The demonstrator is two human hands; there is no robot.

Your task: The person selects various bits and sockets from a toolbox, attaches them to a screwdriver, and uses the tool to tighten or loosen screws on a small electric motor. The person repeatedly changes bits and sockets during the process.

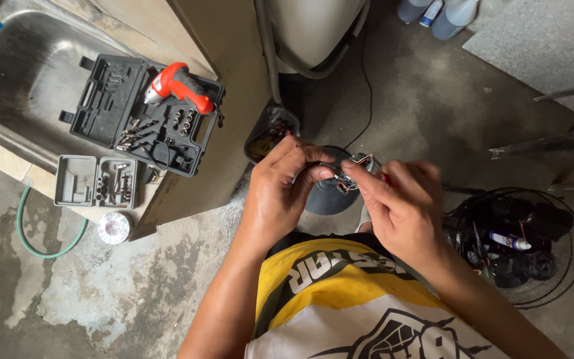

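Observation:
My left hand (284,189) and my right hand (396,203) meet in front of my chest, both pinching a small metal part with red and white wires (355,171). The fingers of both hands are closed around it, so most of the part is hidden. Below the hands on the floor sits a dark round base (330,196). My yellow, black and white shirt (340,299) fills the bottom of the view.
An open black tool case (111,100) with bits holds a red cordless screwdriver (179,85) on the counter beside a steel sink (21,60). Nearby lie a grey bit box (74,181), a tape roll (114,227), a green hose (31,242), and a fan grille (569,266) holding parts.

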